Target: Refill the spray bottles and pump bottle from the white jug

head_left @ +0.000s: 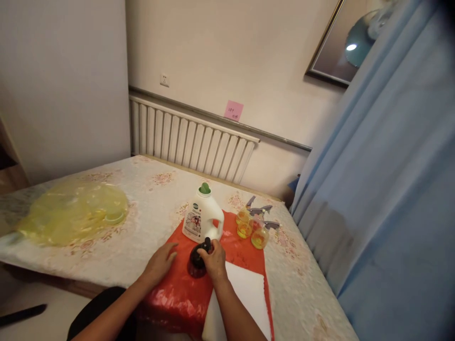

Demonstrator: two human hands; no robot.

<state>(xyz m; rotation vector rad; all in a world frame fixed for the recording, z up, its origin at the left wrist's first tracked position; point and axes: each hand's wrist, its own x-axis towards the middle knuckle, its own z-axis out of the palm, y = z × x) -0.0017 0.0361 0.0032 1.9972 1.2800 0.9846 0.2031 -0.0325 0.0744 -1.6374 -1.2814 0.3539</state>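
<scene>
My right hand is closed on the black top of a small dark bottle with a see-through, reddish-looking lower part. That bottle stands on a red plastic sheet. To its left, my left hand hovers over or rests on the red plastic, fingers stretched out and holding nothing. Just behind the dark bottle stands a white detergent jug with a handle and a green spout at its mouth. Several clear spray bottles with yellow liquid and grey trigger heads stand at the right.
White cloth or paper lies under my right forearm. A puffed-up yellow plastic bag lies at the left on the flowered cover. Behind are a radiator and a wall; a blue curtain hangs at the right.
</scene>
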